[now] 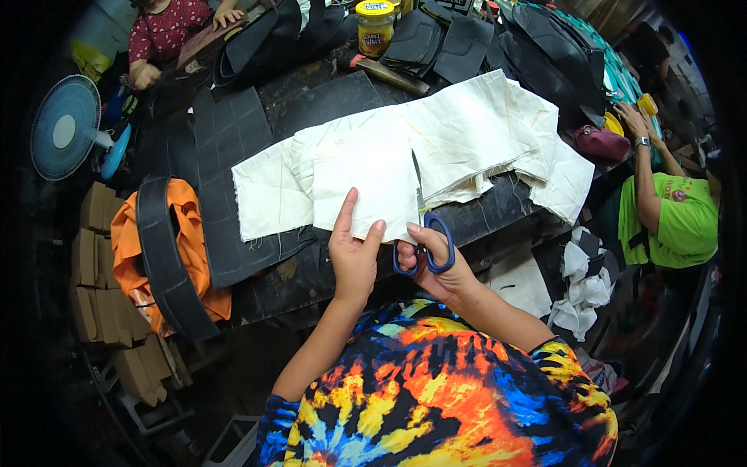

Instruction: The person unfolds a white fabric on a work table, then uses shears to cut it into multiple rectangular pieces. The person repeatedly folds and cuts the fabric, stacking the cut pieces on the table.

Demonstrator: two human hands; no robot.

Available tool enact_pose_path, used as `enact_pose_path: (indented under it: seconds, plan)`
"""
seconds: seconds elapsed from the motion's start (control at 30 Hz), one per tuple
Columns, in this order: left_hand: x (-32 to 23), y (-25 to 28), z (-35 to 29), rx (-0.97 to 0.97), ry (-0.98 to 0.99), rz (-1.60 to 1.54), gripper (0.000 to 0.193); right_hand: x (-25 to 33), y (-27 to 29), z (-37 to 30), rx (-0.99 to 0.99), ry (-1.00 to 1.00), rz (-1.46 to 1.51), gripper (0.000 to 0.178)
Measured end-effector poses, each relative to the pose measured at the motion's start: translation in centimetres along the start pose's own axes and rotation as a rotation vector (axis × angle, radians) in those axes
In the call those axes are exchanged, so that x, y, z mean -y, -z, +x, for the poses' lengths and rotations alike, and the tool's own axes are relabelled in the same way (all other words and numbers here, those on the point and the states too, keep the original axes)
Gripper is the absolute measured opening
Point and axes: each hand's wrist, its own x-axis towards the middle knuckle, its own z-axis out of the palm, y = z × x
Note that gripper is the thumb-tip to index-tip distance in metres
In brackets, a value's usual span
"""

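Note:
A white piece of cloth (362, 171) lies in front of me over further white cloth on a dark worktable. My left hand (354, 257) grips its near edge, index finger and thumb on top, the other fingers mostly hidden underneath. In my right hand (447, 272) is a pair of scissors (440, 247) with blue handles, fingers through the loops. The blades point away from me along the right side of the white piece, between it and a larger crumpled white cloth (467, 128). Whether the blades are parted is hard to tell.
Black sheet material (229, 132) covers the table's left side. An orange cloth (187, 226) hangs at the left edge under a black strip (167, 257). A yellow-lidded jar (375, 29) and a hammer (389, 75) lie beyond. Co-workers sit far left and right; a fan (66, 128) stands left.

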Motion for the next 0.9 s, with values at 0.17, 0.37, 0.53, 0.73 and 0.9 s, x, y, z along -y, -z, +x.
enact_pose_path:
  seconds: [0.17,0.37,0.53,0.73,0.9]
  plan:
    - [-0.5,0.6,-0.7,0.009,-0.045,0.097,0.064,1.2,0.0,1.5,-0.010,-0.010,0.180,0.022]
    - [-0.7,0.9,-1.6,0.065,-0.027,0.190,0.065,1.0,1.0,2.2,-0.012,0.038,-0.015,0.024]
    - [-2.5,1.4,-1.4,0.137,-0.162,0.420,0.072,2.3,1.4,3.1,-0.035,0.091,0.013,0.023]
    - [-7.7,8.5,4.2,0.047,-0.500,0.981,0.083,3.5,2.3,1.4,0.010,0.054,-0.206,0.023]
    - [-11.4,15.0,7.0,-0.193,-0.151,1.163,0.073,4.2,4.1,-1.9,0.036,-0.036,-0.162,0.032]
